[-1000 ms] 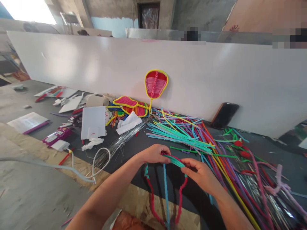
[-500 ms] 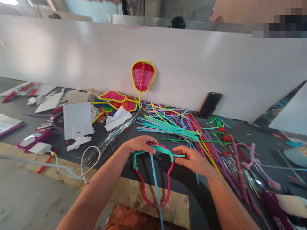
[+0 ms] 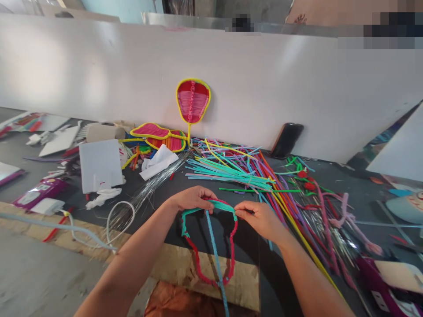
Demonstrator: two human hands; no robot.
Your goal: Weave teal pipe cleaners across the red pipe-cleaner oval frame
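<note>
A person's two bare hands hold a loop (image 3: pixel 232 248) over the near edge of a dark bench (image 3: pixel 165 189), in front of a white board (image 3: pixel 247 88). The loop has fuzzy red sides and bottom, and a teal band (image 3: pixel 224 206) across its top. The left hand (image 3: pixel 197 199) grasps the top from the far side, its thumb on the teal near the middle. The right hand (image 3: pixel 255 216) pinches thumb and fingers together at the top right corner.

That pinch is what has just changed. Half a second ago the right fingers were parted and a teal tail stuck out past the corner; now no tail shows, though exactly what lies between the fingertips is hidden. This suggests the loose end is in the person's control, with the left hand steadying the band.

The loop's rounded bottom points toward the person, and its wide teal top faces away. Its long axis follows a pale blue stem (image 3: pixel 213 244), which runs from beneath the band, down the middle, across the red bottom and beyond, slanting slightly to the right. Beyond the hands lies a bundle of teal sticks (image 3: pixel 228 171).
</note>
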